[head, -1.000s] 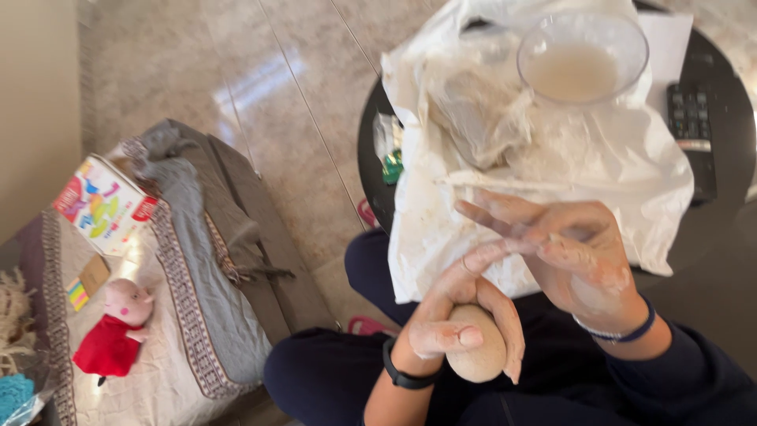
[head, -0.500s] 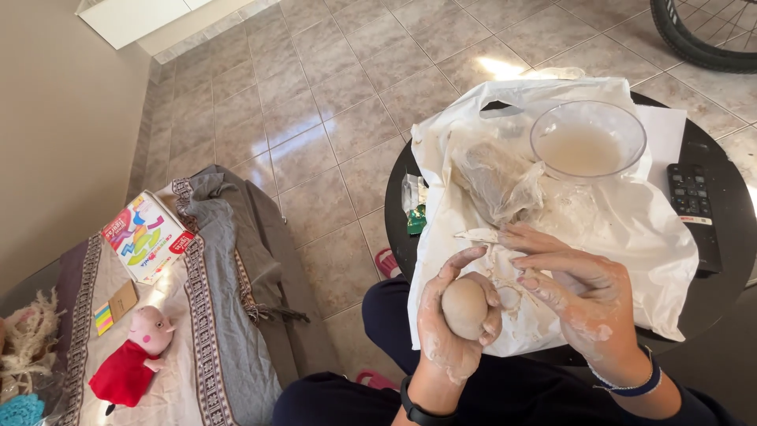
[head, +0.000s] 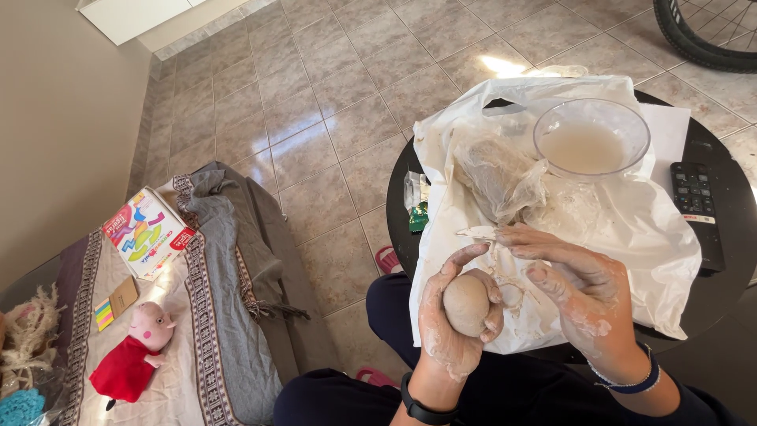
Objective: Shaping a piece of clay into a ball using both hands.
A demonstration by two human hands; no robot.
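Observation:
My left hand (head: 449, 323) is wrapped around a smooth beige clay ball (head: 467, 304), held over my lap at the table's near edge. My right hand (head: 576, 292), smeared with pale clay, hovers just right of the ball with fingers spread and holds nothing. Both hands are over a white plastic sheet (head: 631, 229) that covers a round black table (head: 714, 292). On the sheet, a lump of clay in clear plastic wrap (head: 497, 173) lies beside a clear bowl of cloudy water (head: 591, 140).
A black remote control (head: 698, 209) lies at the table's right side. A small green packet (head: 416, 207) sits at the table's left edge. To the left, a blanket-covered couch (head: 213, 315) holds a colourful box (head: 148, 232) and a pink plush toy (head: 130, 355). A bicycle wheel (head: 706, 35) stands at the top right.
The view has tilted up, showing more floor and table. My left hand turned the clay ball upright in its palm, and my right hand's fingers came off it and moved to the right.

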